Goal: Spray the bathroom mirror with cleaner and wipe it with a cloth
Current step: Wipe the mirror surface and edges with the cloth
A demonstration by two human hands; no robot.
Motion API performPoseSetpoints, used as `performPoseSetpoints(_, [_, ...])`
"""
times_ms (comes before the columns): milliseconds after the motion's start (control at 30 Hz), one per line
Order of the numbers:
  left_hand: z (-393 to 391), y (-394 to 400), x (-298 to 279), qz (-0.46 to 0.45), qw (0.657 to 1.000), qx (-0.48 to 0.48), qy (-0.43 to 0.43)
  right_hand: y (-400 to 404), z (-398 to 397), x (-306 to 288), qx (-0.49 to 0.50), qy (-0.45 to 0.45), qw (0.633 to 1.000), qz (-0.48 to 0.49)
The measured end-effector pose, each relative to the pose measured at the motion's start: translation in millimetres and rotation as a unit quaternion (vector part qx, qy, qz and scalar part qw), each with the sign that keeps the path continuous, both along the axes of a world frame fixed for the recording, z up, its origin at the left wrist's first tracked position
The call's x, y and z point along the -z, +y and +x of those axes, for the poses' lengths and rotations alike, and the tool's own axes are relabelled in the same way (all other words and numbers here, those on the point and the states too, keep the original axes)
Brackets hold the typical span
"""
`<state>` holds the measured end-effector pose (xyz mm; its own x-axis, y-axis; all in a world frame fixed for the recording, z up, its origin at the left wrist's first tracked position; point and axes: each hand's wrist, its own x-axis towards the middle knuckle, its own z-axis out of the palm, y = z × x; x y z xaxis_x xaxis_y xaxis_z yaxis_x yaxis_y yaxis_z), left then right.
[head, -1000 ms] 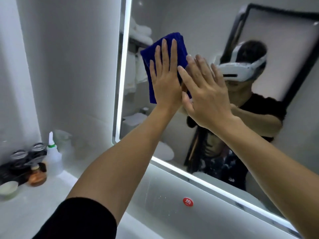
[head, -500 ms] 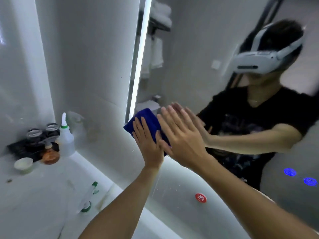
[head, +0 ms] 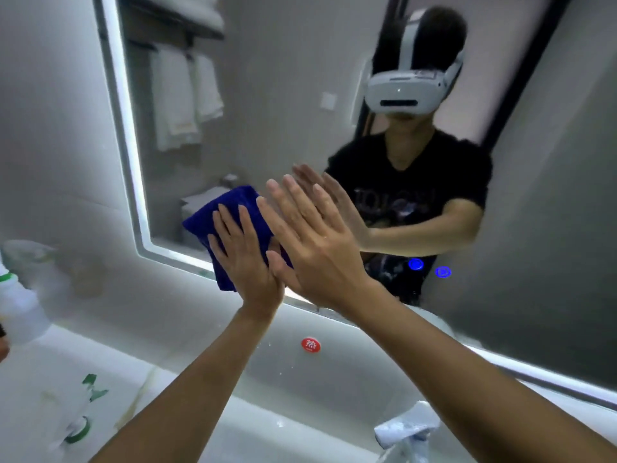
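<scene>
A dark blue cloth (head: 230,208) lies flat against the bathroom mirror (head: 267,95), close to its lower left corner and overlapping the lit bottom edge. My left hand (head: 243,259) presses on it with the fingers spread and pointing up. Beside it, my right hand (head: 314,248) is also flat; its thumb side overlaps the cloth's right edge and its fingers rest on the bare glass. A blurred spray bottle (head: 83,416) with a green trigger lies on the white counter at the lower left.
A white bottle (head: 16,305) stands at the left edge. On the wall under the mirror is a red round sticker (head: 310,344). A faucet (head: 407,429) rises at the lower right. Two blue touch buttons (head: 415,264) glow in the glass.
Both hands have slid the cloth down the mirror, from high up near the left edge to the lower left corner. My view has dropped and turned right with them.
</scene>
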<state>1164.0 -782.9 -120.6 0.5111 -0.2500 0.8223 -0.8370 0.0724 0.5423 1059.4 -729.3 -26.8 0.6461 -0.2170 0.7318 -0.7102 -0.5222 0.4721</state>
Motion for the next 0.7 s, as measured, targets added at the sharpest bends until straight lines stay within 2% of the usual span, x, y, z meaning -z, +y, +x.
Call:
performPoseSetpoints(133, [-38, 18, -22, -0.045, 0.993, 0.112, -0.01, 10, -48, -18, 0.041, -0.042, 0.998, -0.024])
performPoseSetpoints(267, [-83, 32, -30, -0.037, 0.985, 0.151, -0.073, 30, -100, -33, 0.042, -0.095, 0.994, -0.047])
performPoseSetpoints(400, [-99, 36, -28, -0.051, 0.984, 0.167, -0.038, 47, -126, -27, 0.009, -0.098, 0.992, -0.077])
performPoseSetpoints(567, [-86, 33, -21, -0.054, 0.985, 0.136, -0.09, 56, -102, 14, -0.034, -0.086, 0.994, -0.056])
performPoseSetpoints(700, [-86, 33, 9, -0.044, 0.989, 0.109, -0.086, 62, -93, 43, -0.022, -0.091, 0.995, -0.015])
